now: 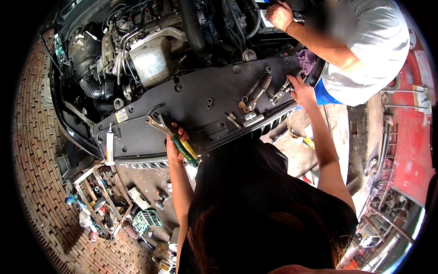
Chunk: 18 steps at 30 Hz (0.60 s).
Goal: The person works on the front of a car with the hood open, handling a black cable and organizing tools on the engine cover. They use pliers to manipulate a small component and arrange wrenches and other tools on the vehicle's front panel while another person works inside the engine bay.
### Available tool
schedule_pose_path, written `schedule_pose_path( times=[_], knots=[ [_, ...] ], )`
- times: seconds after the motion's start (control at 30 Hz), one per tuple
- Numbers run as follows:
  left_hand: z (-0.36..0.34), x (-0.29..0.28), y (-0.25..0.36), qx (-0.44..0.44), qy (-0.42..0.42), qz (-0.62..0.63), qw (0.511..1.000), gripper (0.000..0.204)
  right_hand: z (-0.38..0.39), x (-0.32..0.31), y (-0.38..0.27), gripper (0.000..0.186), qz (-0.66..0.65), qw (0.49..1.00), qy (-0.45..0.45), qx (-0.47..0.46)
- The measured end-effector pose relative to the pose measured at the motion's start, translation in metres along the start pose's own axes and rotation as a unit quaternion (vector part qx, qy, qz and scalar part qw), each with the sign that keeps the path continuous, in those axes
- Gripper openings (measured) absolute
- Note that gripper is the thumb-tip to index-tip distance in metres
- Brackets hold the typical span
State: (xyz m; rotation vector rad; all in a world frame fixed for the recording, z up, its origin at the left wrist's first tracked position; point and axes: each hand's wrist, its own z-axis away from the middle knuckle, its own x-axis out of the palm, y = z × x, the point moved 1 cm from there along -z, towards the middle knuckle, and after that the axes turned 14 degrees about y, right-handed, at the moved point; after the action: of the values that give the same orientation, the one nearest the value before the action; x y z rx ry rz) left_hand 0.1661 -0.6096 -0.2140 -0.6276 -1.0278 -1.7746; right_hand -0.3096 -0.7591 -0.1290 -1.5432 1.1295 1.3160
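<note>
My left hand (174, 145) is closed round a pair of pliers with green and yellow handles (185, 150). Their metal jaws point up and left over the black plastic panel (191, 98) at the front of an engine bay. On the panel's right part, my right hand (303, 91) has its fingers and thumb about the end of a chrome metal tool (279, 95); its exact kind is unclear. Left of that lie a ratchet (259, 94) and a wrench (250, 90). Nearer the front edge are a metal socket (253, 119) and a small metal piece (233, 120).
Beyond the panel lies the engine (153, 59). At the right a co-worker in a white shirt (378, 50) reaches into the bay, near a purple cloth (306, 61). A white tube (110, 145) stands by the panel's left end. Below left is a cluttered wooden frame (98, 201).
</note>
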Motion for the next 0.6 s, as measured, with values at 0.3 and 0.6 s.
schedule_pose_path(
  times=[0.3, 0.6],
  knots=[
    [0.000, -0.002, 0.000, 0.004, 0.000, -0.012, 1.000, 0.031, -0.011, 0.001, 0.017, 0.062, -0.039, 0.989, 0.002, -0.144],
    [0.000, -0.002, -0.001, 0.000, -0.001, -0.012, 1.000, 0.033, -0.022, -0.021, -0.012, 0.055, -0.085, 0.971, -0.051, -0.219]
  ],
)
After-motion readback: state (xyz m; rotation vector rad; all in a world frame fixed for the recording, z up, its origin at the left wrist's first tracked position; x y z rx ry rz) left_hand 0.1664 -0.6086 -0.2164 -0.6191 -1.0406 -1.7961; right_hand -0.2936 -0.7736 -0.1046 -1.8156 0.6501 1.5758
